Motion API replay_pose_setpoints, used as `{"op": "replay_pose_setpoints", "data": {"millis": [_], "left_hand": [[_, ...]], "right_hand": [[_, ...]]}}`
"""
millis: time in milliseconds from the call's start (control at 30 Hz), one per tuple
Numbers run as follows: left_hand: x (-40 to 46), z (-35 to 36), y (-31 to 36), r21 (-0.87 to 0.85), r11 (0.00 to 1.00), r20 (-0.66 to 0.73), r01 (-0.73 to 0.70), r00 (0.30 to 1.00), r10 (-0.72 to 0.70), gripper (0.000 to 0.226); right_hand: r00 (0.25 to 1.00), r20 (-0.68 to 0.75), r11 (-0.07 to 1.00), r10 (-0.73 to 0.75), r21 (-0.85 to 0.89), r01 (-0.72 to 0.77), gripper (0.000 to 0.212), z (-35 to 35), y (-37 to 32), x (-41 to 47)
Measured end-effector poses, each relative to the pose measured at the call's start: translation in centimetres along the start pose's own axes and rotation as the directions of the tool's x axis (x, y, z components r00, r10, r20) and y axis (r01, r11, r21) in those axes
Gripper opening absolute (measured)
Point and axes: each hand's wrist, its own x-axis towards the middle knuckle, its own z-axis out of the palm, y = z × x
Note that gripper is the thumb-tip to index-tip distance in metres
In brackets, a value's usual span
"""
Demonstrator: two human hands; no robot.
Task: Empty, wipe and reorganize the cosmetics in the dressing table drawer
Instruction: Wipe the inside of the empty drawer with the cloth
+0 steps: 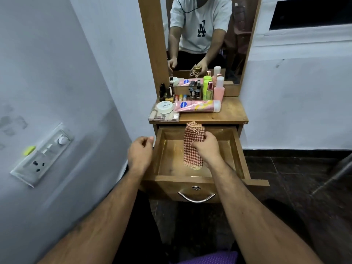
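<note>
Emptied drawer [198, 169] mid-frame, cosmetics [192, 96] above on tabletop, right hand [204, 145] gripping checked cloth [192, 143] for wiping, left hand [141, 152] loosely curled, empty; restocking left.

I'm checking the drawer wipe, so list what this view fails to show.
- Drawer floor, head view: partly covered by the checked cloth and right hand.
- Small bottles: labels too small to read.
- Left hand: palm turned away.
</note>
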Motion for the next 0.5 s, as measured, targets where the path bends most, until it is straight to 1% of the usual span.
{"op": "replay_pose_setpoints", "data": {"millis": [67, 133, 200, 267, 367, 400, 500], "left_hand": [[0.0, -0.2, -0.8, 0.109, 0.994, 0.018, -0.012, 1.000, 0.010, 0.046], [-0.3, 0.1, -1.2, 0.177, 0.984, 0.105, -0.011, 0.994, -0.008, 0.055], [-0.4, 0.6, -1.2, 0.209, 0.978, 0.202, 0.022, 0.977, -0.065, 0.066], [-0.2, 0.8, -1.2, 0.152, 0.983, 0.290, 0.102, 0.946, -0.143, 0.081], [-0.1, 0.5, -1.2, -0.026, 0.972, 0.368, 0.236, 0.906, -0.210, 0.099], [-0.1, 0.4, -1.2, -0.074, 0.963, 0.381, 0.258, 0.900, -0.212, 0.101], [-0.1, 0.5, -1.2, -0.182, 0.939, 0.399, 0.291, 0.895, -0.200, 0.092]], "right_hand": [[1.000, 0.019, 0.997, 0.025, -0.074, -0.023, 0.018, 1.3, 0.4, 0.6], [0.996, 0.067, 0.994, 0.053, -0.101, -0.046, 0.016, 2.8, 0.7, 1.1], [0.993, 0.098, 0.990, 0.072, -0.124, -0.060, 0.017, 4.1, 0.8, 1.7], [0.987, 0.133, 0.985, 0.095, -0.155, -0.073, 0.018, 5.2, 0.8, 2.2], [0.979, 0.163, 0.982, 0.125, -0.161, -0.099, 0.018, 6.6, 0.6, 3.0], [0.979, 0.153, 0.981, 0.132, -0.161, -0.107, 0.018, 7.1, 0.5, 3.3], [0.982, 0.112, 0.980, 0.149, -0.151, -0.132, 0.022, 8.2, 0.1, 3.9]]}}
